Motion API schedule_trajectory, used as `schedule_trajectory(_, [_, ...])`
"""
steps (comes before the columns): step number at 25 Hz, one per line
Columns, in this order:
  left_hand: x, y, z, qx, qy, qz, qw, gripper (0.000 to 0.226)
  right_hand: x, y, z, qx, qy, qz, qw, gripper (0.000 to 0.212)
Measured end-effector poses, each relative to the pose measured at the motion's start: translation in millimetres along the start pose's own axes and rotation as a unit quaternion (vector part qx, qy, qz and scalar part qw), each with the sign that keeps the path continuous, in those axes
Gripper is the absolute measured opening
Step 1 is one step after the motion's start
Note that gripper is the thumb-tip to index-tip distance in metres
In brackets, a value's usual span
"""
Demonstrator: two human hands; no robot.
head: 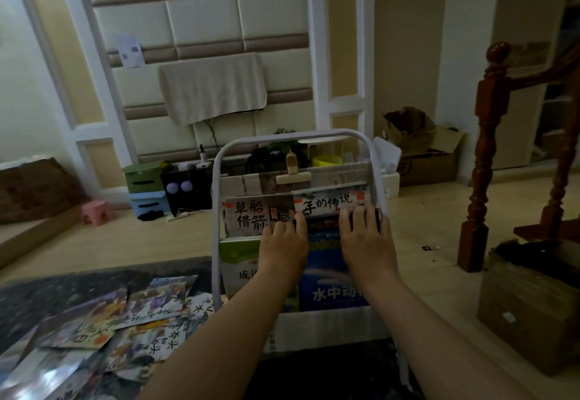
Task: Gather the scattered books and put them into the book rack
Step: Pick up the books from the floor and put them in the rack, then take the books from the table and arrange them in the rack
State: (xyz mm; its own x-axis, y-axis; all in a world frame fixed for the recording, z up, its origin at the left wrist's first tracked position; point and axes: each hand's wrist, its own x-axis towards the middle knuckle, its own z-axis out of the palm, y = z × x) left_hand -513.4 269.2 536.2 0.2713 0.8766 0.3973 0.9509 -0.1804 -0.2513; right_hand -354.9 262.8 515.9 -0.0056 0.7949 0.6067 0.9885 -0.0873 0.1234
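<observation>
The white tube-frame book rack stands on the dark table straight ahead. Its middle tier holds two picture books with big black characters. In the lower tier a green book stands on the left and a blue book on the right. My left hand and my right hand hold the blue book at its top, fingers curled over the upper edge, the left at its left corner, the right at its right corner. Several scattered books lie in a loose pile on the table at lower left.
A beige clip sits on the rack's upper tier. A dark wooden stair post stands at right, with cardboard boxes below it. A pink stool and stacked storage boxes are on the floor by the far wall.
</observation>
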Motion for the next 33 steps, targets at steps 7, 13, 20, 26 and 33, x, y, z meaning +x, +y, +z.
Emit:
schedule_trajectory(7, [-1.6,-3.9,4.2,-0.028,0.008,0.005,1.0,0.084,0.2,-1.1,-6.2,-0.011,-0.014,-0.002,1.0,0.051])
schedule_trajectory(13, [-1.9,-8.6,0.8,-0.055,0.001,0.013,0.998,0.091,2.0,1.0,-8.9,-0.015,-0.045,-0.016,0.999,0.055])
schedule_trajectory(20, [-41.5,-72.4,-30.3,-0.121,-0.028,0.022,0.992,0.093,1.2,-21.7,-61.3,-0.009,-0.088,-0.055,0.995,0.081])
schedule_trajectory(26, [-118.9,-164.1,-43.1,-0.097,-0.009,-0.007,0.995,0.071,-35.5,-133.9,-109.6,0.138,-0.103,-0.129,0.977,0.067])
schedule_trajectory(33, [-227.4,-246.7,9.9,-0.108,-0.098,-0.103,0.984,0.056,-89.5,-265.5,-100.7,0.269,-0.25,-0.126,0.922,0.064])
